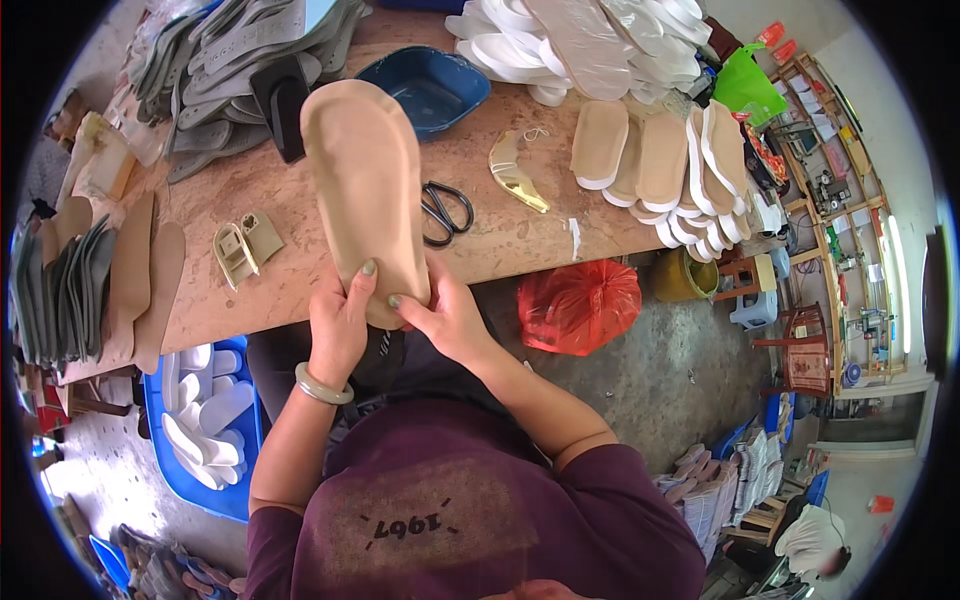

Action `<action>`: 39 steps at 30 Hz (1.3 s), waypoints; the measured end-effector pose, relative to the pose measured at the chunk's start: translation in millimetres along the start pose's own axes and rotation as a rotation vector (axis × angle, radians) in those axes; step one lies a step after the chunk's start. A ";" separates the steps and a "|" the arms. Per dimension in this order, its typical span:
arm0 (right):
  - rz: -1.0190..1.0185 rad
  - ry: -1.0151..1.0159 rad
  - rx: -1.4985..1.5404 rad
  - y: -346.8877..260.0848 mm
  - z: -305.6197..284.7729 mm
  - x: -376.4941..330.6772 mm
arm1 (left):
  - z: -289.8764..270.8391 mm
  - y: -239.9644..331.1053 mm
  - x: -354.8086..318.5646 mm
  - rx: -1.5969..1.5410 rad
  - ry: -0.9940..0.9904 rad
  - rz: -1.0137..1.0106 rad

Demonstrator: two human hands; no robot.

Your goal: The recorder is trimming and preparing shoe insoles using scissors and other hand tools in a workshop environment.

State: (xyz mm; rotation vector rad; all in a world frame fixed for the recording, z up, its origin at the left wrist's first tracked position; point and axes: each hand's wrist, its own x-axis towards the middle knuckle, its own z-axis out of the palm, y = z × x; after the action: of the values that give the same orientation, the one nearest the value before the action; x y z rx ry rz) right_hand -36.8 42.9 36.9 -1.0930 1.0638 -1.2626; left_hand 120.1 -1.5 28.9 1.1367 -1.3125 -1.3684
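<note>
Beyond the fingertips [368, 268], the raised tan insole [365, 195] blocks the way forward. Right of them lie black scissors [447, 212] (handles toward the fingers) on the table [290, 260]; left, a small buckle piece [236, 254], with bare wood between.

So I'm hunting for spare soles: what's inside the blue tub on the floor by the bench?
The blue tub holds white sole pieces, loosely piled. The bench edge and the person's left arm cover part of it, so the rest stays hidden.
</note>
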 end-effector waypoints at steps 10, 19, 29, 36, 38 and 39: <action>-0.155 0.331 0.217 56.3 -26.3 -53.4 | 37.8 10.9 -17.0 0.552 -0.319 0.315; -0.290 0.692 0.084 20.4 -92.0 -63.9 | 42.1 3.8 -27.6 0.536 -0.555 0.466; -0.236 0.750 0.050 -37.8 -313.0 36.2 | -81.0 6.6 -21.7 0.697 0.221 0.510; -0.351 0.848 0.014 -27.9 -262.0 7.9 | -157.0 -0.5 -34.9 0.834 0.527 0.356; -0.349 0.982 -0.161 -29.5 -201.2 2.8 | -176.2 -3.9 -36.8 0.887 0.591 0.370; -0.350 0.979 -0.163 -25.9 -189.0 3.9 | -187.1 -5.5 -35.5 0.930 0.633 0.393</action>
State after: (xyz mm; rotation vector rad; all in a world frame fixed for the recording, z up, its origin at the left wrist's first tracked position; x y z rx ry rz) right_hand -227.3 33.7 30.2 -0.7740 1.7602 -2.1187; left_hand 310.5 0.9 21.8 1.6047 -1.5781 -0.0138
